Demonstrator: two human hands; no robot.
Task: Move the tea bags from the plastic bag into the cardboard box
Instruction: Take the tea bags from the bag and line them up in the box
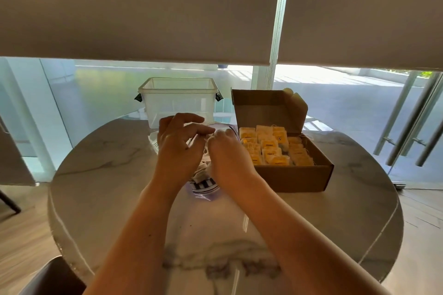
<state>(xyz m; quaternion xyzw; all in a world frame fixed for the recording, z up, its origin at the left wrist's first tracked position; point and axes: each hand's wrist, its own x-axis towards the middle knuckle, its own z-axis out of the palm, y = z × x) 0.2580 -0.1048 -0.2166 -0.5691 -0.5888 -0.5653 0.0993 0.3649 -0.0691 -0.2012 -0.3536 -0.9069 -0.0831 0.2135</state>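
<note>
I have a single view, from the head-worn camera, wide-angle with curved edges. It looks forward and down across the round worktop [100, 175] from the near side, facing the window and its lowered blinds [134, 7]. It sits close: both forearms run up from the bottom edge, and the hands meet near the centre. No second view overlaps it.

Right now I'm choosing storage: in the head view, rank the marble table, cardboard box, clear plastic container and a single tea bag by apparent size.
1. marble table
2. cardboard box
3. clear plastic container, farther back, so second place is unsure
4. tea bag
</note>
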